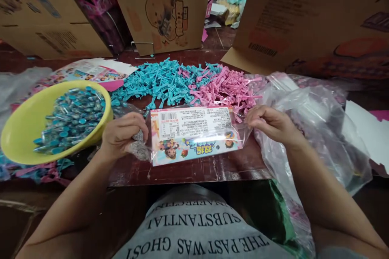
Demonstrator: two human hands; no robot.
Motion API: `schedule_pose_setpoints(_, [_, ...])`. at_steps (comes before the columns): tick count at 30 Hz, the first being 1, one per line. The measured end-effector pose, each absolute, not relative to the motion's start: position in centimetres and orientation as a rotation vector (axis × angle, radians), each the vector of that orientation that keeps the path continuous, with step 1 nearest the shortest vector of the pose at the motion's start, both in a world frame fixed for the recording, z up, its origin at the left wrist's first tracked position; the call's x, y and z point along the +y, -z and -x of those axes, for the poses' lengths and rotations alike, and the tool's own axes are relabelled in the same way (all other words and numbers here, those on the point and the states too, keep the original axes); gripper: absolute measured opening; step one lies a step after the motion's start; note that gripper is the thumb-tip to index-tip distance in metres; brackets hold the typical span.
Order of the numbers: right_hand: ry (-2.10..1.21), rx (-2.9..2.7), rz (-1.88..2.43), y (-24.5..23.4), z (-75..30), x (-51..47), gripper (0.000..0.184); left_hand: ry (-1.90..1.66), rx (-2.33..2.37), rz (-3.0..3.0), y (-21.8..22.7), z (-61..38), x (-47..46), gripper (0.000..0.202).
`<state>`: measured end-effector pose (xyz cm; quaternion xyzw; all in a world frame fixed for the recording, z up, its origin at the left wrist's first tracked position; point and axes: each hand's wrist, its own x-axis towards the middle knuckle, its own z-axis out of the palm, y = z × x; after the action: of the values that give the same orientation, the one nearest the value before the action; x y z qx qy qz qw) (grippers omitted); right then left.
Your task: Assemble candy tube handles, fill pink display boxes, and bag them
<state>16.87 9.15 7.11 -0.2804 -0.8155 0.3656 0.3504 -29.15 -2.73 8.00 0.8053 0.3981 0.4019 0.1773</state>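
A clear plastic bag with a printed card [197, 131] in it is stretched between my hands, above the front of the table. The card's print is upside down, with a barcode and small text on its upper part. My left hand [123, 135] is closed at the bag's left end, with a grey, fuzzy covering [139, 145] around what looks like the thumb. At the right end, my right hand [272, 125] pinches the clear plastic between thumb and fingers. The inside of the left grip is partly hidden.
Blue plastic pieces [161, 83] and pink plastic pieces [226, 87] lie heaped behind the bag. To the left stands a yellow bowl [15, 137] of small blue-capped packets. Clear plastic bags [322, 129] lie at the right. Cardboard boxes [170, 12] line the back.
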Motion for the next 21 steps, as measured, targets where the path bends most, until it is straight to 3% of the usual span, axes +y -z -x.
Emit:
schedule_pose_setpoints(3, [-0.973, -2.199, 0.876, -6.0, -16.2, 9.4, 0.034, -1.038, 0.946, -2.386, -7.0, 28.3, -2.6, 0.05])
schedule_pose_setpoints(8, [-0.991, -2.191, 0.935, -4.5, -15.2, 9.7, 0.031, -0.633, 1.068, -2.388, -6.5, 29.2, -3.0, 0.051])
schedule_pose_setpoints(13, [-0.861, -2.297, 1.233, -3.7, -14.5, 10.1, 0.041, -0.369, 1.282, -2.428, -6.8, 31.5, -4.6, 0.016])
schedule_pose_setpoints(21, [-0.768, -2.491, 1.414, -4.5, -13.4, 9.2, 0.039, -0.311, 1.366, -2.786, -6.9, 31.1, -5.0, 0.027])
